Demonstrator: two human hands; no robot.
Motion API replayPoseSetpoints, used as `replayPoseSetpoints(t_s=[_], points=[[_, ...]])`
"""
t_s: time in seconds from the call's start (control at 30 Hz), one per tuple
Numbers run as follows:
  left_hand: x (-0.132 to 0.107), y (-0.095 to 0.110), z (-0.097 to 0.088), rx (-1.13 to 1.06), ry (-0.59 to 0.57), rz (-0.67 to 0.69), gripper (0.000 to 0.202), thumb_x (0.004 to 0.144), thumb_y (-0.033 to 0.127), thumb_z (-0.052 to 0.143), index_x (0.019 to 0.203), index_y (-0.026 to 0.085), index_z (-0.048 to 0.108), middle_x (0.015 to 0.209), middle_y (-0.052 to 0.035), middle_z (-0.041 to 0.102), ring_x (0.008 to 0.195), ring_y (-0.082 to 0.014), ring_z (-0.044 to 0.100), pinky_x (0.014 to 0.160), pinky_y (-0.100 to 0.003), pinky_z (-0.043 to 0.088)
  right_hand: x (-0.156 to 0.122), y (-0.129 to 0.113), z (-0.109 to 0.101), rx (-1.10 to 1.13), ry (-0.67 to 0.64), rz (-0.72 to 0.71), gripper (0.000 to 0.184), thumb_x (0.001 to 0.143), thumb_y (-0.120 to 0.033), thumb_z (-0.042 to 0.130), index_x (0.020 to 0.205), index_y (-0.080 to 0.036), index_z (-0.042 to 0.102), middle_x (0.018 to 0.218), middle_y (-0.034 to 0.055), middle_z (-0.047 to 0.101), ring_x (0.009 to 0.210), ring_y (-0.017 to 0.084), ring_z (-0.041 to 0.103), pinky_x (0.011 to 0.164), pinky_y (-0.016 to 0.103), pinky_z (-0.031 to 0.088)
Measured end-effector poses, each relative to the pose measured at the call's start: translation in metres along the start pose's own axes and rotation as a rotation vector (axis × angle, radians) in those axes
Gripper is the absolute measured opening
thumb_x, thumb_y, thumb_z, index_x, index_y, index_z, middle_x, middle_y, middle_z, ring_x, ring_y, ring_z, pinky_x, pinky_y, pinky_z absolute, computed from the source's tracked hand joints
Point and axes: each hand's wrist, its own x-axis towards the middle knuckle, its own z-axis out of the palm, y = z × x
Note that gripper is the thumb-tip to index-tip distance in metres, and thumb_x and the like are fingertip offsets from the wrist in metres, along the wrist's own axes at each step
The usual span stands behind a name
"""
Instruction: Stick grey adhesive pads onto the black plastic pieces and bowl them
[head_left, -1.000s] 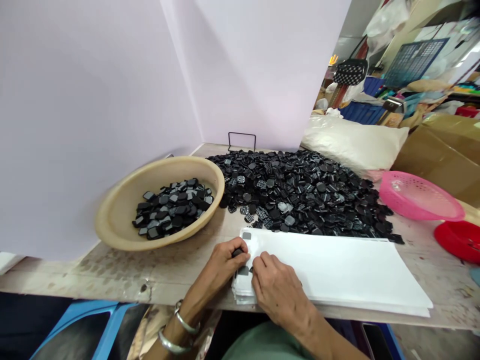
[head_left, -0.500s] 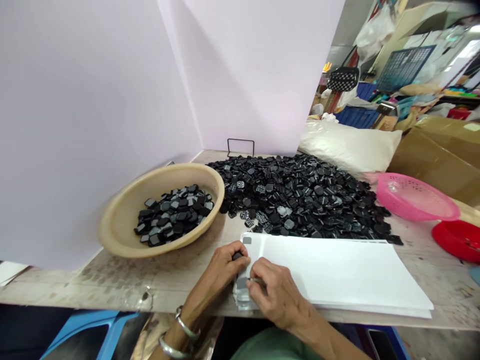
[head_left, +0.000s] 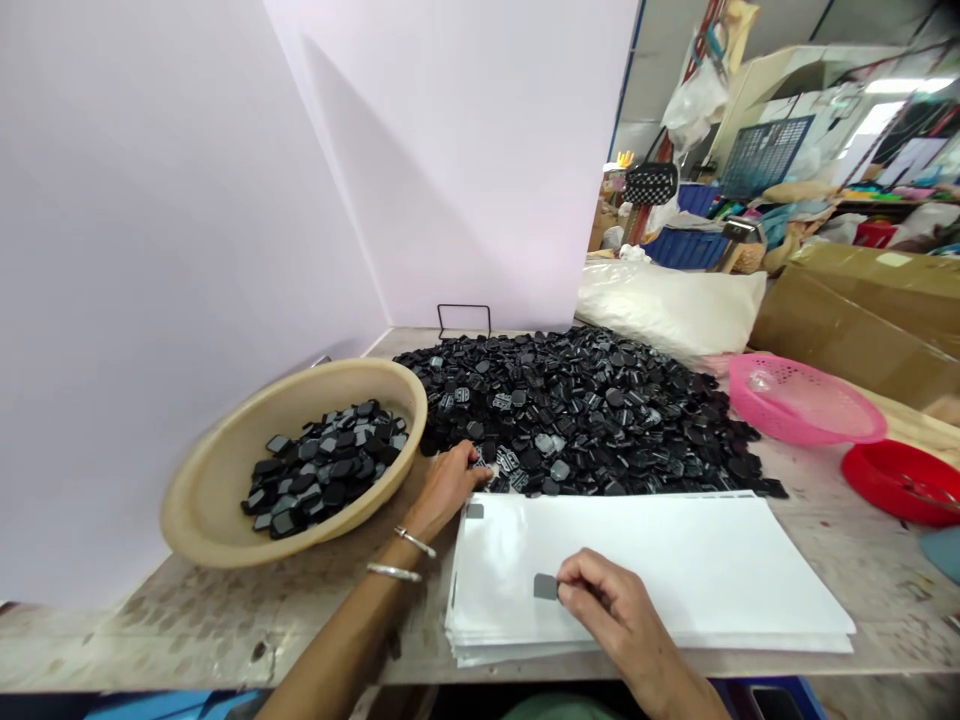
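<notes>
My left hand (head_left: pixel 448 482) reaches into the near edge of a large heap of small black square pieces (head_left: pixel 577 410), its fingers curled among them; I cannot make out whether it grips one. My right hand (head_left: pixel 609 605) rests on a stack of white sheets (head_left: pixel 675 555) and pinches a small grey square sticker (head_left: pixel 545 587) at the fingertips. Another grey sticker (head_left: pixel 474 511) sits near the stack's top left corner. A tan bowl (head_left: pixel 217 470) holding several black pieces with grey faces stands to the left.
A pink basket (head_left: pixel 806 400) and a red dish (head_left: pixel 900 480) stand at the right. A white filled bag (head_left: pixel 667 305) and cardboard boxes (head_left: pixel 862 320) lie behind. White panels wall the left and back. A black wire stand (head_left: pixel 463 320) sits at the back.
My left hand has left the sheet stack's corner and moved up to the heap. My right hand has lifted a grey sticker off the sheet. The camera view has shifted.
</notes>
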Motion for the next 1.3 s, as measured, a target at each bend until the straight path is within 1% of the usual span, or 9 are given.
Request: replayPoseSetpoints(t_s=[0.2, 0.3, 0.4, 0.6, 0.8, 1.0, 1.1, 1.2, 1.3], points=[[-0.002, 0.009, 0.001, 0.225, -0.068, 0.015, 0.013, 0.08, 0.027, 0.058, 0.09, 0.018, 0.054, 0.081, -0.0058, 0.064, 0.084, -0.0237, 0.06, 0.067, -0.029, 0.038, 0.002, 0.004, -0.006, 0.004, 0.076, 0.003, 0.026, 0.088, -0.04, 0.049, 0.073, -0.02, 0.056, 0.064, -0.0024, 0.048, 0.061, 0.013, 0.044, 0.056, 0.023, 0.036], [-0.006, 0.012, 0.0, 0.303, -0.106, 0.046, 0.012, 0.085, 0.026, 0.052, 0.094, 0.019, 0.052, 0.093, -0.0088, 0.065, 0.092, -0.0241, 0.06, 0.073, -0.031, 0.04, 0.004, 0.001, -0.007, -0.012, 0.06, -0.002, 0.022, 0.088, -0.036, 0.049, 0.075, -0.02, 0.057, 0.067, -0.0021, 0.051, 0.063, 0.014, 0.046, 0.058, 0.024, 0.037], [-0.006, 0.013, -0.001, 0.358, -0.143, 0.075, 0.008, 0.087, 0.022, 0.049, 0.094, 0.019, 0.051, 0.099, -0.0102, 0.064, 0.095, -0.0236, 0.06, 0.076, -0.031, 0.04, 0.003, 0.0, -0.007, -0.027, 0.054, -0.012, 0.02, 0.089, -0.033, 0.049, 0.075, -0.02, 0.057, 0.068, -0.0023, 0.052, 0.064, 0.014, 0.047, 0.059, 0.024, 0.037], [-0.002, 0.014, 0.0, 0.405, -0.152, 0.075, 0.01, 0.086, 0.022, 0.049, 0.095, 0.017, 0.049, 0.096, -0.0123, 0.065, 0.093, -0.0269, 0.062, 0.073, -0.032, 0.041, 0.001, 0.003, -0.007, -0.051, 0.062, -0.022, 0.022, 0.089, -0.034, 0.048, 0.075, -0.02, 0.057, 0.068, -0.002, 0.052, 0.064, 0.014, 0.047, 0.059, 0.024, 0.036], [-0.003, 0.009, 0.003, 0.39, -0.109, 0.093, 0.013, 0.085, 0.024, 0.048, 0.096, 0.016, 0.05, 0.098, -0.0129, 0.063, 0.095, -0.0277, 0.061, 0.074, -0.034, 0.041, -0.002, 0.003, -0.008, -0.031, 0.083, 0.002, 0.023, 0.088, -0.038, 0.049, 0.076, -0.02, 0.057, 0.067, -0.002, 0.051, 0.064, 0.014, 0.046, 0.058, 0.025, 0.034], [0.001, 0.003, 0.004, 0.36, -0.111, 0.066, 0.008, 0.084, 0.024, 0.051, 0.083, 0.017, 0.055, 0.092, -0.0089, 0.065, 0.09, -0.0232, 0.062, 0.072, -0.03, 0.042, -0.003, 0.006, -0.005, -0.008, 0.091, 0.026, 0.026, 0.087, -0.041, 0.049, 0.075, -0.02, 0.057, 0.066, -0.0022, 0.049, 0.063, 0.014, 0.043, 0.057, 0.024, 0.034], [0.002, 0.004, 0.004, 0.35, -0.121, 0.049, 0.008, 0.085, 0.024, 0.051, 0.09, 0.017, 0.053, 0.09, -0.0079, 0.067, 0.087, -0.0221, 0.063, 0.068, -0.028, 0.042, -0.003, 0.009, -0.004, 0.006, 0.104, 0.021, 0.025, 0.087, -0.041, 0.05, 0.076, -0.02, 0.057, 0.067, -0.0018, 0.05, 0.063, 0.014, 0.043, 0.058, 0.024, 0.034], [0.001, 0.006, 0.003, 0.359, -0.12, 0.048, 0.015, 0.086, 0.024, 0.05, 0.1, 0.017, 0.05, 0.093, -0.0101, 0.067, 0.088, -0.0241, 0.064, 0.068, -0.03, 0.043, -0.005, 0.012, -0.004, 0.001, 0.119, 0.01, 0.024, 0.087, -0.039, 0.05, 0.075, -0.019, 0.057, 0.067, -0.0014, 0.051, 0.064, 0.014, 0.044, 0.059, 0.024, 0.034], [0.0, 0.008, 0.003, 0.389, -0.121, 0.054, 0.014, 0.086, 0.023, 0.049, 0.099, 0.017, 0.049, 0.097, -0.0126, 0.067, 0.092, -0.0267, 0.064, 0.07, -0.032, 0.043, -0.006, 0.012, -0.004, 0.002, 0.124, 0.017, 0.024, 0.086, -0.039, 0.05, 0.074, -0.019, 0.057, 0.066, -0.0015, 0.051, 0.063, 0.014, 0.043, 0.058, 0.024, 0.033]])
